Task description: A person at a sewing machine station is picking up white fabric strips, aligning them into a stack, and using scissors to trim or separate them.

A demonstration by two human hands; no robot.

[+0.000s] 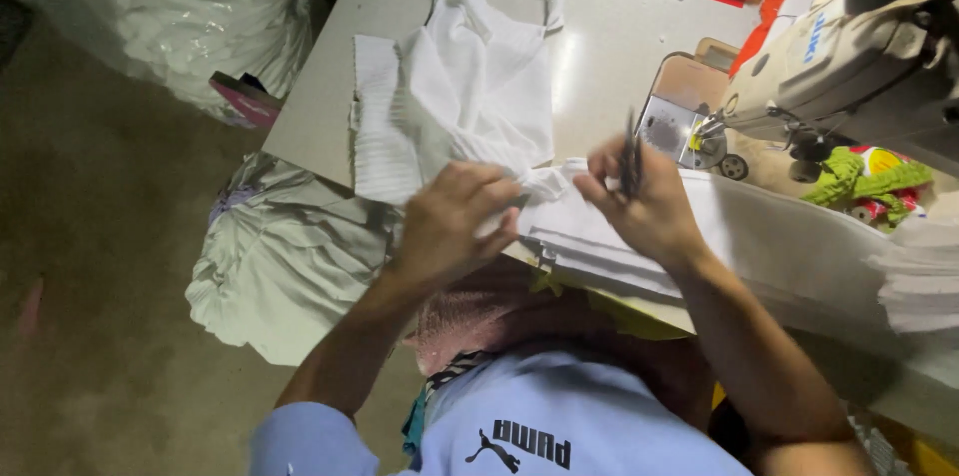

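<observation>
Head-worn view, close, steeply down over table [330,96]

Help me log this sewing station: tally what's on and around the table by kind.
Hands at work: 2, left hand and right hand
Snips in the right hand: 1, snips
Sewing machine: 1, sewing machine
White garment being handled: 1, white garment
Bagged bundles beside the table: 2, clear bag and cloth bundle
Total: 7
</observation>
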